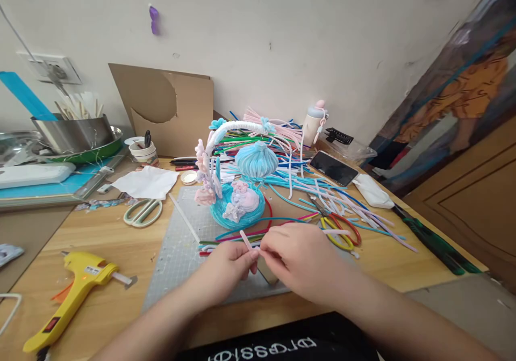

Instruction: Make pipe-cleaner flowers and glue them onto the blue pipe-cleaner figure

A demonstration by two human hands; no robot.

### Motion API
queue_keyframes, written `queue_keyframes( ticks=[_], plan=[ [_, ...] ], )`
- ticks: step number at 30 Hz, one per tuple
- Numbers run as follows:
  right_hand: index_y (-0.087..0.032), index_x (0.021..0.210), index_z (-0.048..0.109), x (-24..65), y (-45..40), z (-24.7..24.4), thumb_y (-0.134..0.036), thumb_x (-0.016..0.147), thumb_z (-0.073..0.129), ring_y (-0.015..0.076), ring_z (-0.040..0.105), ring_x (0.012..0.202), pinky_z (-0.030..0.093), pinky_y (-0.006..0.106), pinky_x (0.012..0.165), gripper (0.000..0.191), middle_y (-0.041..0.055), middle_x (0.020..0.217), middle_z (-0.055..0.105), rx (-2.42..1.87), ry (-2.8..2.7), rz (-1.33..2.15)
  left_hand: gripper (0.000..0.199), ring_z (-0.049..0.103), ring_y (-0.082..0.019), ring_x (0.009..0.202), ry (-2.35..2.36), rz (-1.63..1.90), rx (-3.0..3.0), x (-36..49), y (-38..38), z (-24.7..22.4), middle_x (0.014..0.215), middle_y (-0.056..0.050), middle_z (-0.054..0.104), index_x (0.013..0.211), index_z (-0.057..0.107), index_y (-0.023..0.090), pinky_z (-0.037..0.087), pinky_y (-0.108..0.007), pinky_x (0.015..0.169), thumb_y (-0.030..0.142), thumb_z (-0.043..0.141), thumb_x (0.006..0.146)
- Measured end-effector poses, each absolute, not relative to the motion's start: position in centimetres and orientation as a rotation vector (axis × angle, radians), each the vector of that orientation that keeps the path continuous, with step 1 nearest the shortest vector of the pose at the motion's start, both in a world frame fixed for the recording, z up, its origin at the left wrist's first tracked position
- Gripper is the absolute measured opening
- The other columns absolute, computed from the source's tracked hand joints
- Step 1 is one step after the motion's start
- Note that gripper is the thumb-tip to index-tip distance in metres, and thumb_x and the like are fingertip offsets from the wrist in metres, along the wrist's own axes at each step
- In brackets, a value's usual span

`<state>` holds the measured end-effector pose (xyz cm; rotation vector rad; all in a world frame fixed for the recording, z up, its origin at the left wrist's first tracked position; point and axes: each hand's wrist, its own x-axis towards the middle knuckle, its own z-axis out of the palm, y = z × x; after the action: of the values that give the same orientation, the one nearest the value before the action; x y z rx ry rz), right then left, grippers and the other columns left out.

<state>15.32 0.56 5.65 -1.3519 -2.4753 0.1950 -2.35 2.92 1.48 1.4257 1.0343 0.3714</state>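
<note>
My left hand pinches a pale pink pipe cleaner, whose short end sticks up above the thumb. Close against it, my right hand is closed, its fingertips at the same pipe cleaner; the part between the hands is mostly hidden. Just beyond stands a pipe-cleaner craft: a blue coiled base bears pale flowers and a star, with a white arch rising over it. A blue fluffy shell-like dome appears under the arch. Several coloured pipe cleaners lie beside my hands on the grey cutting mat.
A yellow glue gun lies at left, near green-handled scissors and a white cloth. Scissors with yellow and orange handles lie at right. Behind are loose pipe cleaners, a phone, a bottle and cardboard.
</note>
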Motion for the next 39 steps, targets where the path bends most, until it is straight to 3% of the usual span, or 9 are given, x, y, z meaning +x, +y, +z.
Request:
queue_keyframes(
  ticks=[4,8,14,17,21,24,27,34,39],
  plan=[
    [-0.016,0.080,0.066,15.6,-0.2,4.1,-0.020,0.089,0.046,0.0162,0.057,0.068,0.034,0.029,0.063,0.022,0.0050,0.073,0.066,-1.226,-2.314,0.167,0.040,0.014,-0.005,0.036,0.888,0.476,1.081,-2.5,3.0,1.4,0.043,0.012,0.028,0.068,0.049,0.019,0.009,-0.021,0.037,0.057,0.055,0.078],
    [-0.017,0.084,0.067,16.1,0.6,2.8,-0.028,0.088,0.051,0.0137,0.058,0.070,0.041,0.025,0.065,0.020,0.0032,0.077,0.067,-1.198,-1.922,0.912,0.037,0.006,-0.004,0.037,0.713,0.499,0.904,-3.1,2.8,1.8,0.043,0.013,0.022,0.070,0.049,0.019,0.004,-0.020,0.036,0.053,0.058,0.080],
    [-0.013,0.070,0.061,17.3,3.5,2.5,-0.038,0.070,0.069,0.0075,0.045,0.053,0.034,0.020,0.050,0.026,-0.0032,0.060,0.055,-1.155,-1.811,1.883,0.042,0.031,-0.006,0.044,0.645,0.202,1.307,-3.5,2.3,2.5,0.053,0.005,0.043,0.067,0.058,0.015,0.020,-0.020,0.042,0.053,0.053,0.084],
    [-0.015,0.072,0.062,17.0,3.8,4.1,-0.030,0.071,0.067,0.0065,0.042,0.052,0.031,0.018,0.048,0.017,-0.0048,0.059,0.053,-1.304,-2.141,1.739,0.038,0.036,-0.009,0.051,0.752,0.123,1.608,-3.3,2.1,2.7,0.055,0.004,0.044,0.066,0.061,0.016,0.025,-0.021,0.049,0.045,0.050,0.087],
    [-0.018,0.068,0.063,15.9,2.3,6.1,-0.020,0.074,0.060,0.0110,0.050,0.058,0.029,0.022,0.052,0.007,-0.0021,0.062,0.061,-1.456,-2.477,0.902,0.034,0.039,-0.011,0.055,0.941,0.181,1.736,-2.7,2.2,2.2,0.057,0.004,0.044,0.065,0.060,0.016,0.027,-0.022,0.052,0.038,0.046,0.087],
    [-0.018,0.072,0.063,15.4,0.9,6.2,-0.018,0.083,0.052,0.0143,0.054,0.065,0.030,0.027,0.058,0.015,0.0019,0.071,0.064,-1.424,-2.497,0.346,0.039,0.038,-0.011,0.053,1.051,0.361,1.620,-2.3,2.6,1.5,0.054,0.004,0.044,0.063,0.055,0.016,0.027,-0.023,0.051,0.046,0.043,0.087],
    [-0.016,0.079,0.063,15.4,0.1,5.4,-0.019,0.088,0.046,0.0168,0.056,0.072,0.033,0.029,0.063,0.020,0.0052,0.077,0.064,-1.376,-2.411,0.199,0.043,0.028,-0.008,0.042,1.038,0.488,1.368,-2.1,3.0,1.0,0.046,0.008,0.035,0.062,0.050,0.018,0.019,-0.022,0.043,0.056,0.047,0.082],
    [-0.017,0.080,0.063,15.9,0.5,2.5,-0.027,0.087,0.053,0.0133,0.054,0.069,0.039,0.025,0.062,0.016,0.0025,0.076,0.063,-1.285,-1.836,0.964,0.040,0.008,-0.004,0.037,0.804,0.557,0.933,-2.6,2.8,1.7,0.043,0.013,0.024,0.069,0.049,0.019,0.005,-0.020,0.036,0.057,0.058,0.077],
    [-0.013,0.070,0.060,17.4,3.4,1.8,-0.044,0.068,0.072,0.0096,0.049,0.057,0.036,0.022,0.054,0.033,-0.0008,0.064,0.057,-1.138,-1.681,1.765,0.041,0.021,-0.005,0.038,0.646,0.324,1.144,-3.4,2.4,2.6,0.045,0.009,0.034,0.066,0.054,0.016,0.013,-0.021,0.038,0.054,0.056,0.082]
  ],
)
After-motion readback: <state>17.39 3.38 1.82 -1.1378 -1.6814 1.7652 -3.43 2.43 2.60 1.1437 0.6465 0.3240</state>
